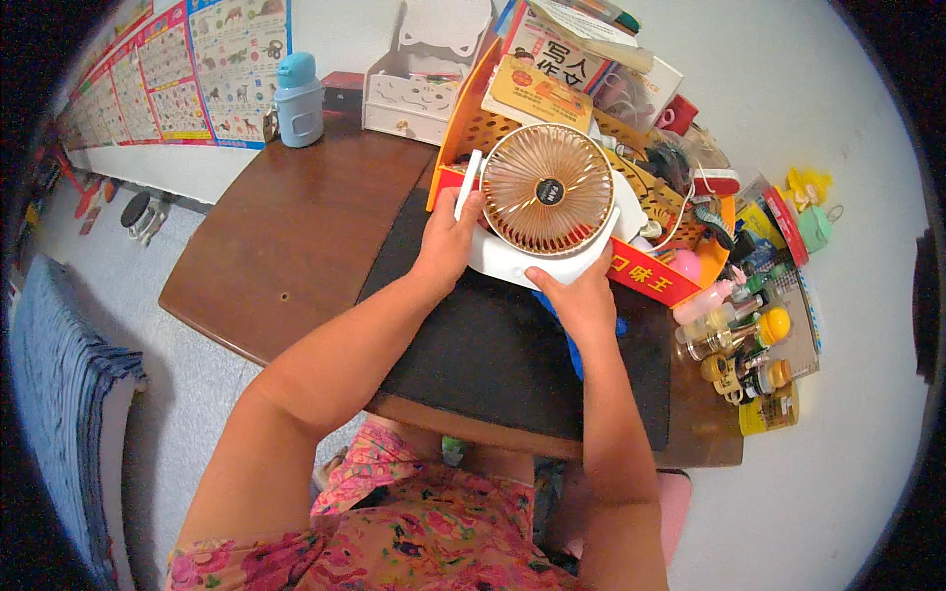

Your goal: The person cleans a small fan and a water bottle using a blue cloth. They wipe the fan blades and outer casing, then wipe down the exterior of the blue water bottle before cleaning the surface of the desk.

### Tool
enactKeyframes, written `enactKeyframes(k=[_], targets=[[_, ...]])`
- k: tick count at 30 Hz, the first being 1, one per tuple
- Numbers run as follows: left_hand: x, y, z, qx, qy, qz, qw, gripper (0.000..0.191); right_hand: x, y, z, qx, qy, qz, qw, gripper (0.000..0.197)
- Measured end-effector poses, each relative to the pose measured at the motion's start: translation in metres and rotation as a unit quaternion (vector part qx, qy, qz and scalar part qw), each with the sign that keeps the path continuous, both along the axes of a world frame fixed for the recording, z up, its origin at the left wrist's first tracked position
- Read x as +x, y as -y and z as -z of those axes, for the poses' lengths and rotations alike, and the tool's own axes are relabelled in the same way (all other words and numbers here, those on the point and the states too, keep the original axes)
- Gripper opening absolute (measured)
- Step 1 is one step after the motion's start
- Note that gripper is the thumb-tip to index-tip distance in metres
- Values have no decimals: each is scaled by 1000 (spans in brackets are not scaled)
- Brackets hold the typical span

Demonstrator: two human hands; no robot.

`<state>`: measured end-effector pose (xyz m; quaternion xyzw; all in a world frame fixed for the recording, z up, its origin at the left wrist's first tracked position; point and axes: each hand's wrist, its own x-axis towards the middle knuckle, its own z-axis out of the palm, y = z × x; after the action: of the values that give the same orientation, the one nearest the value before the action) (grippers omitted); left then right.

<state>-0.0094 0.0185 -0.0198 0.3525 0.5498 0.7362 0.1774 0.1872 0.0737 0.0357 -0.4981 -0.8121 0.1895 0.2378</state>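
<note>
Between my two hands is a small white desk fan (547,189) with a round, gold-tinted grille and a dark hub that bears writing. My left hand (448,238) grips its left side near the upright bracket arm. My right hand (578,295) holds the lower right of the white base, thumb on the front edge beside a round button. The fan is tilted with its grille facing up towards me. Beneath it lie a black desk mat (480,347) and a blue cloth (576,353), partly hidden by my right forearm.
Behind the fan stands an orange perforated box (654,284) packed with books, cables and small items. A light blue bottle (299,103) and a white drawer organizer (411,100) stand on the brown wooden table (295,244). Several small bottles (728,325) crowd the right edge by the wall.
</note>
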Motion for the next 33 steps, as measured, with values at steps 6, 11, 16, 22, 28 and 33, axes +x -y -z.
enactKeyframes(k=[6,11,16,22,28,33], targets=[[6,10,-11,-61,-21,-25,998,41,-9,16,3,41,12,28,999,142],[7,7,-8,-27,-18,-11,999,41,-9,12,8,72,16,45,996,138],[6,4,0,-18,-37,-14,999,42,-10,13,7,51,-5,40,998,132],[5,4,-1,-22,-19,-10,1000,44,-8,11,8,61,-5,35,998,131],[7,5,0,-4,-34,-8,999,44,-6,15,5,33,-16,27,999,124],[6,3,2,-14,-16,-8,1000,43,-8,12,8,62,-7,39,997,130]])
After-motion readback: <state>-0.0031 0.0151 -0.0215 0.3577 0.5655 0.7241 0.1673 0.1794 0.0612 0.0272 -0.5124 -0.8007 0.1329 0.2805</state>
